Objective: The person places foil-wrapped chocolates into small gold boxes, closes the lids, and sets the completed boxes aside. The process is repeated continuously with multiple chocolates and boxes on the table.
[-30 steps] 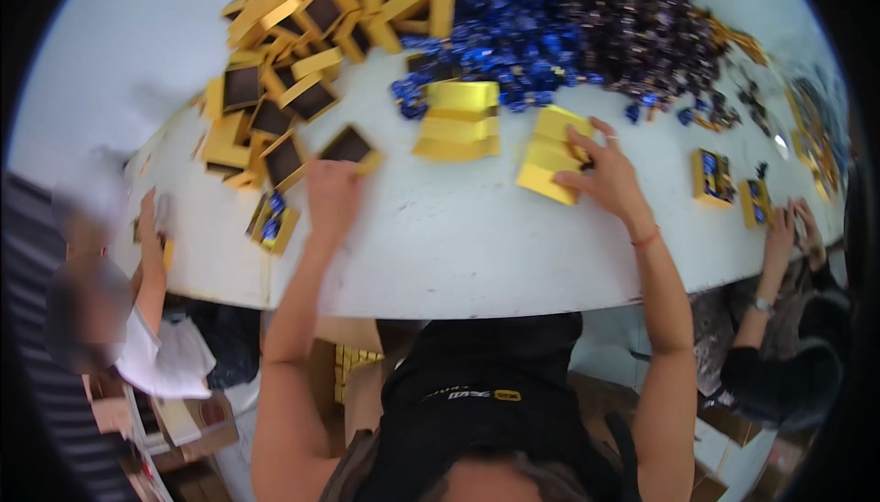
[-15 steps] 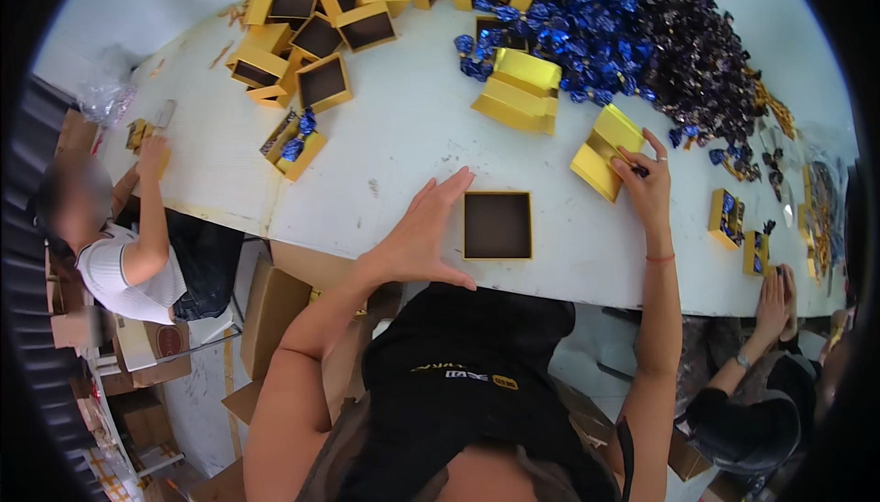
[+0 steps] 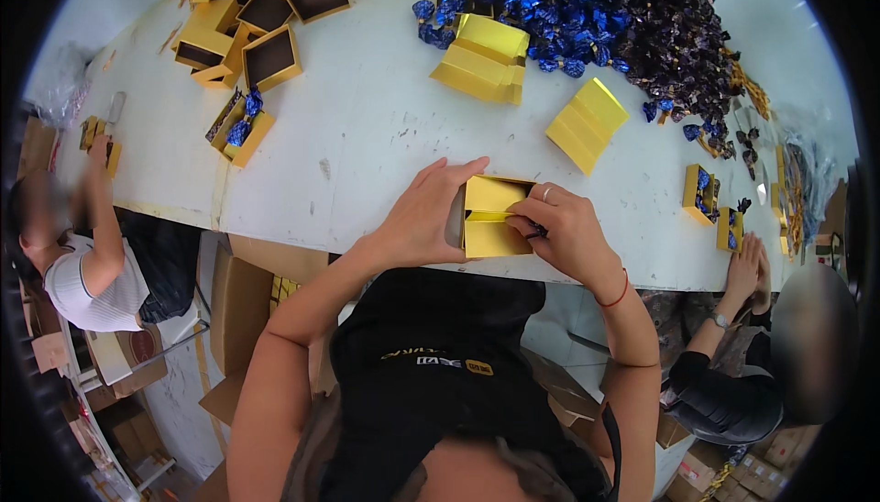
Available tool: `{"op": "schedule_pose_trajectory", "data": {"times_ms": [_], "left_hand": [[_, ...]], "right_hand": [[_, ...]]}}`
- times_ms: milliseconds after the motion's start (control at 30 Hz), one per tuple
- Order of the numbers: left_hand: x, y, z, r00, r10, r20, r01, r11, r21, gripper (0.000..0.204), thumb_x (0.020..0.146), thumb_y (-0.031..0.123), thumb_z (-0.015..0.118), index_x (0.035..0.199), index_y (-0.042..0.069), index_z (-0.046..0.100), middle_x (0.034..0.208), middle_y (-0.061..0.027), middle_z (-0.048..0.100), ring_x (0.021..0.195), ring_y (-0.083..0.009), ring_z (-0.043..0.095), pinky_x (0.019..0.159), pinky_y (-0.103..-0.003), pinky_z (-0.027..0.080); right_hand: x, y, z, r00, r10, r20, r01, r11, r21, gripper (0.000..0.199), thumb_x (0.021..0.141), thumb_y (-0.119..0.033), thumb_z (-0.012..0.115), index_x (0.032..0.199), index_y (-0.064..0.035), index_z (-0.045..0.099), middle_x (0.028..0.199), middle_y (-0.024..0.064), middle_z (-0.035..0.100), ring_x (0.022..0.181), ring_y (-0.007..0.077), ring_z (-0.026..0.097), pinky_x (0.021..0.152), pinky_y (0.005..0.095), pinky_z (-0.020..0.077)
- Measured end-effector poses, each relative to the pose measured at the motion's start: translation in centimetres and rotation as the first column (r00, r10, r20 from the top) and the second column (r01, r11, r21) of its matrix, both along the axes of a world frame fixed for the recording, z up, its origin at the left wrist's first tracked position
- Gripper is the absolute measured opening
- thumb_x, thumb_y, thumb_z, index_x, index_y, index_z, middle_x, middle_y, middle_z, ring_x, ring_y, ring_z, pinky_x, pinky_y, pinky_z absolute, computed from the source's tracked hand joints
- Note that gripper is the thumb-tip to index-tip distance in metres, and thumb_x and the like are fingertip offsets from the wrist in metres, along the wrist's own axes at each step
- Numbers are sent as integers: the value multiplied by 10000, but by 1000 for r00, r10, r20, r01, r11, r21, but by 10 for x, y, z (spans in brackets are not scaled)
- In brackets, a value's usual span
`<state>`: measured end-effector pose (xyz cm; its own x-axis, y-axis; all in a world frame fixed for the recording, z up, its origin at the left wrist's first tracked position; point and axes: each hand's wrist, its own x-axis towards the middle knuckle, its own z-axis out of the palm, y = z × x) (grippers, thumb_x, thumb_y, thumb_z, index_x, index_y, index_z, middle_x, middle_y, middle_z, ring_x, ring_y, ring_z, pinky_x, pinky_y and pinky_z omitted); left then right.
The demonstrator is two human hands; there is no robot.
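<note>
**Both hands on a gold box at the table's near edge**

A small gold box (image 3: pixel 493 218) sits at the near edge of the white table (image 3: pixel 367 135), held between the person's two hands. The left hand (image 3: pixel 423 216) cups its left side: the fingers are spread and curved around the box wall, with the thumb along the top edge, touching it. The right hand (image 3: pixel 561 230) closes on the right side of the same box; its fingers are bent inward over a folded gold insert (image 3: pixel 495 199) inside the box, pinching at the fold near the middle. A ring shows on one finger and a red cord circles the wrist. The box lies between the two sets of fingertips, nearly filled by the insert.

Just beyond the right hand's fingers lies a loose folded gold insert (image 3: pixel 587 124), apart from the box. Farther out, past the left fingers, a stack of folded gold inserts (image 3: pixel 481 60) rests beside a heap of blue-wrapped candies (image 3: pixel 541 7), which runs into a heap of dark purple-wrapped candies (image 3: pixel 669 34). Far to the left of the left hand stands a cluster of open gold boxes with dark interiors (image 3: pixel 266 16), and nearer, a partly filled gold box (image 3: pixel 240 126) with blue candies in it.

To the right, well away from the right hand, stand small filled gold boxes (image 3: pixel 710 209), near another person's hand (image 3: pixel 747 268). A second co-worker (image 3: pixel 82 254) sits at the table's left end.
</note>
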<state>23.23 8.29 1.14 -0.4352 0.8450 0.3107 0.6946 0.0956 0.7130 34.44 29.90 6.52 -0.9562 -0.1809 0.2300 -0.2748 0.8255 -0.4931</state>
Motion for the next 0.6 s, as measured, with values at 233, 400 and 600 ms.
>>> {"op": "schedule_pose_trajectory", "data": {"times_ms": [233,400,600], "left_hand": [[-3,3,10,1000,-25,0,25,999,-42,745,679,318,866,1292,106,501,1334,-103,524,1273,-292,494,1184,-529,266],[3,11,-5,992,97,-81,-103,992,-78,434,813,265,768,1156,76,582,1309,-107,569,1257,-321,508,1168,-533,278],[16,20,2,983,183,19,-183,983,24,549,772,211,818,1181,32,499,1321,-167,528,1234,-357,510,1092,-490,378]], "right_hand": [[-1,-7,-15,1000,-17,26,8,951,310,208,709,-60,750,907,-84,690,865,63,622,778,239,630,626,367,515],[-11,29,9,954,106,280,91,788,-609,423,947,-300,665,1315,-94,629,985,45,618,724,123,514,626,262,458],[-46,-9,1,993,98,-70,-96,995,24,1040,838,-805,461,1504,-12,370,1395,147,546,1110,293,579,894,388,510]]}}
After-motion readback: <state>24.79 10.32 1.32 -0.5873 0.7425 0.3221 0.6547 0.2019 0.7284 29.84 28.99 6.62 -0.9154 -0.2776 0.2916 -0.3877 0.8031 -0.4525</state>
